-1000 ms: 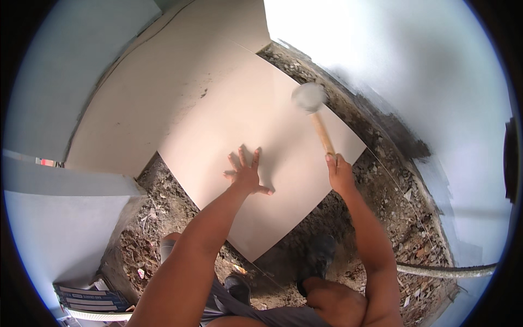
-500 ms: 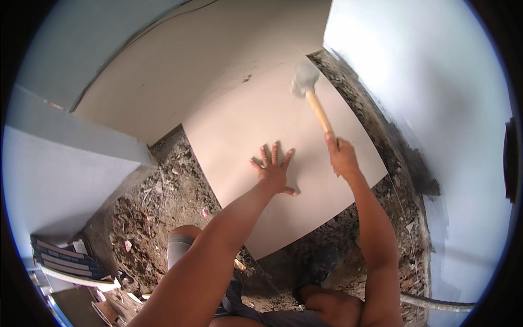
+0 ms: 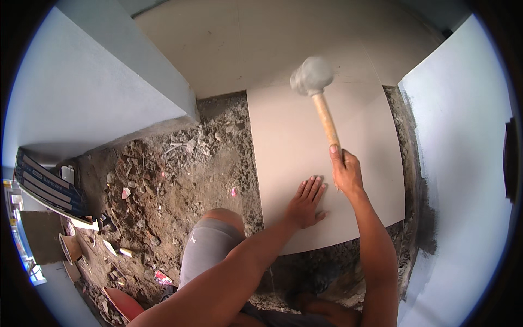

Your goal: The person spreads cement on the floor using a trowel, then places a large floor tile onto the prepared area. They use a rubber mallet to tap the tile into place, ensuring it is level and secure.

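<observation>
A large beige floor tile [image 3: 289,136] lies over rough ground, its far edge meeting a floor of similar tiles. My left hand [image 3: 306,204] rests flat on its near part, palm down with the fingers stretched out. In my right hand [image 3: 347,171] is the wooden handle of a rubber mallet [image 3: 316,76], gripped near its lower end. The grey mallet head is slightly blurred and appears above the tile's far part; whether it touches the surface I cannot tell.
Broken soil and rubble [image 3: 158,185] spread left of the tile. A pale wall [image 3: 463,152] rises along the right, with a narrow dirt gap beside the tile. At far left stands a dark blue carton [image 3: 52,182]. Laid tiles [image 3: 272,43] stretch across the back.
The view has turned, so the tile and walls appear shifted. My left hand now lies nearer the tile's near edge, fingers closer together. The mallet stays raised in my right hand.
</observation>
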`<state>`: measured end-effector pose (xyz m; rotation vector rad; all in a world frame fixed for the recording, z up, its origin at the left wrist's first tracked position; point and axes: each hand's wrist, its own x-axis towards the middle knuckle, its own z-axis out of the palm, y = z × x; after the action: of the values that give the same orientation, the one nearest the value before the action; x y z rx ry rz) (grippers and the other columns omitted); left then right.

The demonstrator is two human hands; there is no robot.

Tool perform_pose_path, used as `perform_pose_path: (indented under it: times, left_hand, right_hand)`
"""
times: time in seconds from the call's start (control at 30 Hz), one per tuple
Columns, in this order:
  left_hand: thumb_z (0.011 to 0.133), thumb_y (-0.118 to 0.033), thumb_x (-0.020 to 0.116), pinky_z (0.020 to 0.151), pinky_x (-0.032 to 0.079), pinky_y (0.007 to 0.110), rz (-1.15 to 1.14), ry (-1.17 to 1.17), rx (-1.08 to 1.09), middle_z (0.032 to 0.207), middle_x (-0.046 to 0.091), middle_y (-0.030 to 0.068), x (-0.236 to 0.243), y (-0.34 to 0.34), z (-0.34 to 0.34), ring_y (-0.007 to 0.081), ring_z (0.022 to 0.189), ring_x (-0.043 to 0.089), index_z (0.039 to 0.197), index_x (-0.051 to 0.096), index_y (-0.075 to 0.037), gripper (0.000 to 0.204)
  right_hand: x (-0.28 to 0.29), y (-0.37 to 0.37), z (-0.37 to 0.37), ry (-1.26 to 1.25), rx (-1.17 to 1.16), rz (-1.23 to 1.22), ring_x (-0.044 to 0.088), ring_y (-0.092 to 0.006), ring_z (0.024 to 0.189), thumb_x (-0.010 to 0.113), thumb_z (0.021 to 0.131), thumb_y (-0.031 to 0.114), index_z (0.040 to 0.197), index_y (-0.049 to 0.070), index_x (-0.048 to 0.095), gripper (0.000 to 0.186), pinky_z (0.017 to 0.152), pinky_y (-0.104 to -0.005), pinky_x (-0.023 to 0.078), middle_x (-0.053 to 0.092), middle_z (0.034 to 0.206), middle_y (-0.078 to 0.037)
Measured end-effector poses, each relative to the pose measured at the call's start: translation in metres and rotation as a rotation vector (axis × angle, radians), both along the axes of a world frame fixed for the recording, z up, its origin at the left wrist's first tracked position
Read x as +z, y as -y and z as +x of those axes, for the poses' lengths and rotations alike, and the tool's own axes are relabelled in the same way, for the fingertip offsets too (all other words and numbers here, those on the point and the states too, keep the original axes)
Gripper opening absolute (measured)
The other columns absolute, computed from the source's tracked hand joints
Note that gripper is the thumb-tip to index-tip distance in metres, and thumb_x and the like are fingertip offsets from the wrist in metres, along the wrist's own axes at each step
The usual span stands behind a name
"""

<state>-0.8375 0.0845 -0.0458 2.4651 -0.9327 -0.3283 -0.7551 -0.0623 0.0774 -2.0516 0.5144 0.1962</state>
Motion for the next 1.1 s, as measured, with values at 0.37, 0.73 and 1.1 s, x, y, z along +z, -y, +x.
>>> perform_pose_path:
  times: [0.37, 0.73, 1.1]
  left_hand:
    - [0.089, -0.058, 0.055, 0.123, 0.008, 0.047, 0.014, -0.026, 0.000, 0.164, 0.014, 0.0165, 0.001, 0.006, 0.004, 0.0307, 0.152, 0.010, 0.155, 0.021, -0.004, 0.093]
    - [0.087, -0.074, 0.046, 0.123, -0.004, 0.049, 0.188, -0.029, -0.026, 0.165, 0.003, 0.0143, 0.012, 0.029, 0.001, 0.0298, 0.153, -0.002, 0.158, 0.014, -0.008, 0.102]
    - [0.084, -0.074, 0.051, 0.123, 0.002, 0.049, 0.267, 0.039, 0.001, 0.164, 0.009, 0.0157, 0.014, 0.029, -0.001, 0.0311, 0.153, 0.003, 0.157, 0.018, -0.008, 0.104]
  right_hand:
    - [0.035, 0.010, -0.008, -0.200, -0.042, 0.066, 0.047, -0.0103, 0.039, 0.056, 0.098, 0.050, 0.068, 0.007, 0.050, 0.053, 0.038, -0.0265, 0.039, 0.049, 0.052, -0.003]
    - [-0.010, 0.145, -0.035, 0.641, -0.485, -0.055, 0.049, -0.0109, 0.042, 0.052, 0.100, 0.050, 0.074, 0.006, 0.053, 0.051, 0.039, -0.0275, 0.040, 0.049, 0.054, -0.001]
    - [-0.034, 0.202, -0.054, 0.508, -0.457, -0.186, 0.047, -0.0143, 0.036, 0.054, 0.098, 0.051, 0.071, 0.007, 0.050, 0.052, 0.034, -0.0313, 0.038, 0.046, 0.050, -0.003]
